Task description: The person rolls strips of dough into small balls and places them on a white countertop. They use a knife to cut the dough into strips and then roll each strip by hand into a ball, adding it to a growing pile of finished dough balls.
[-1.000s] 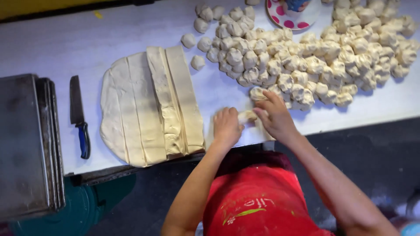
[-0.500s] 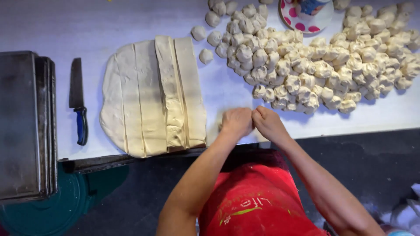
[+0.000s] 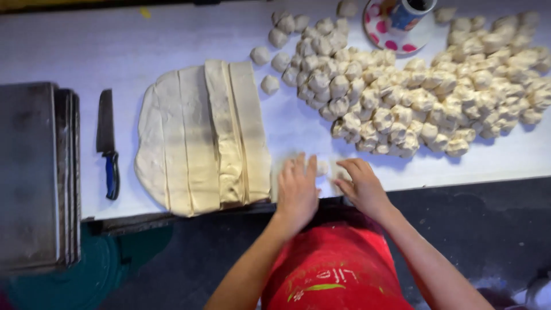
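- I see a small pale dough piece (image 3: 323, 167) near the tabletop's (image 3: 172, 34) front edge, between both hands; too blurred to judge its long axis.
- My left hand (image 3: 297, 186) lies flat, fingers spread, just beside the piece; my right hand (image 3: 360, 185) has fingers loosely extended, holding nothing.
- Half a second ago the hands were pressed together; now they've parted.

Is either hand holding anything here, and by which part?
Nothing is gripped: left hand lies flat on the dough strip; right hand touches its other end.
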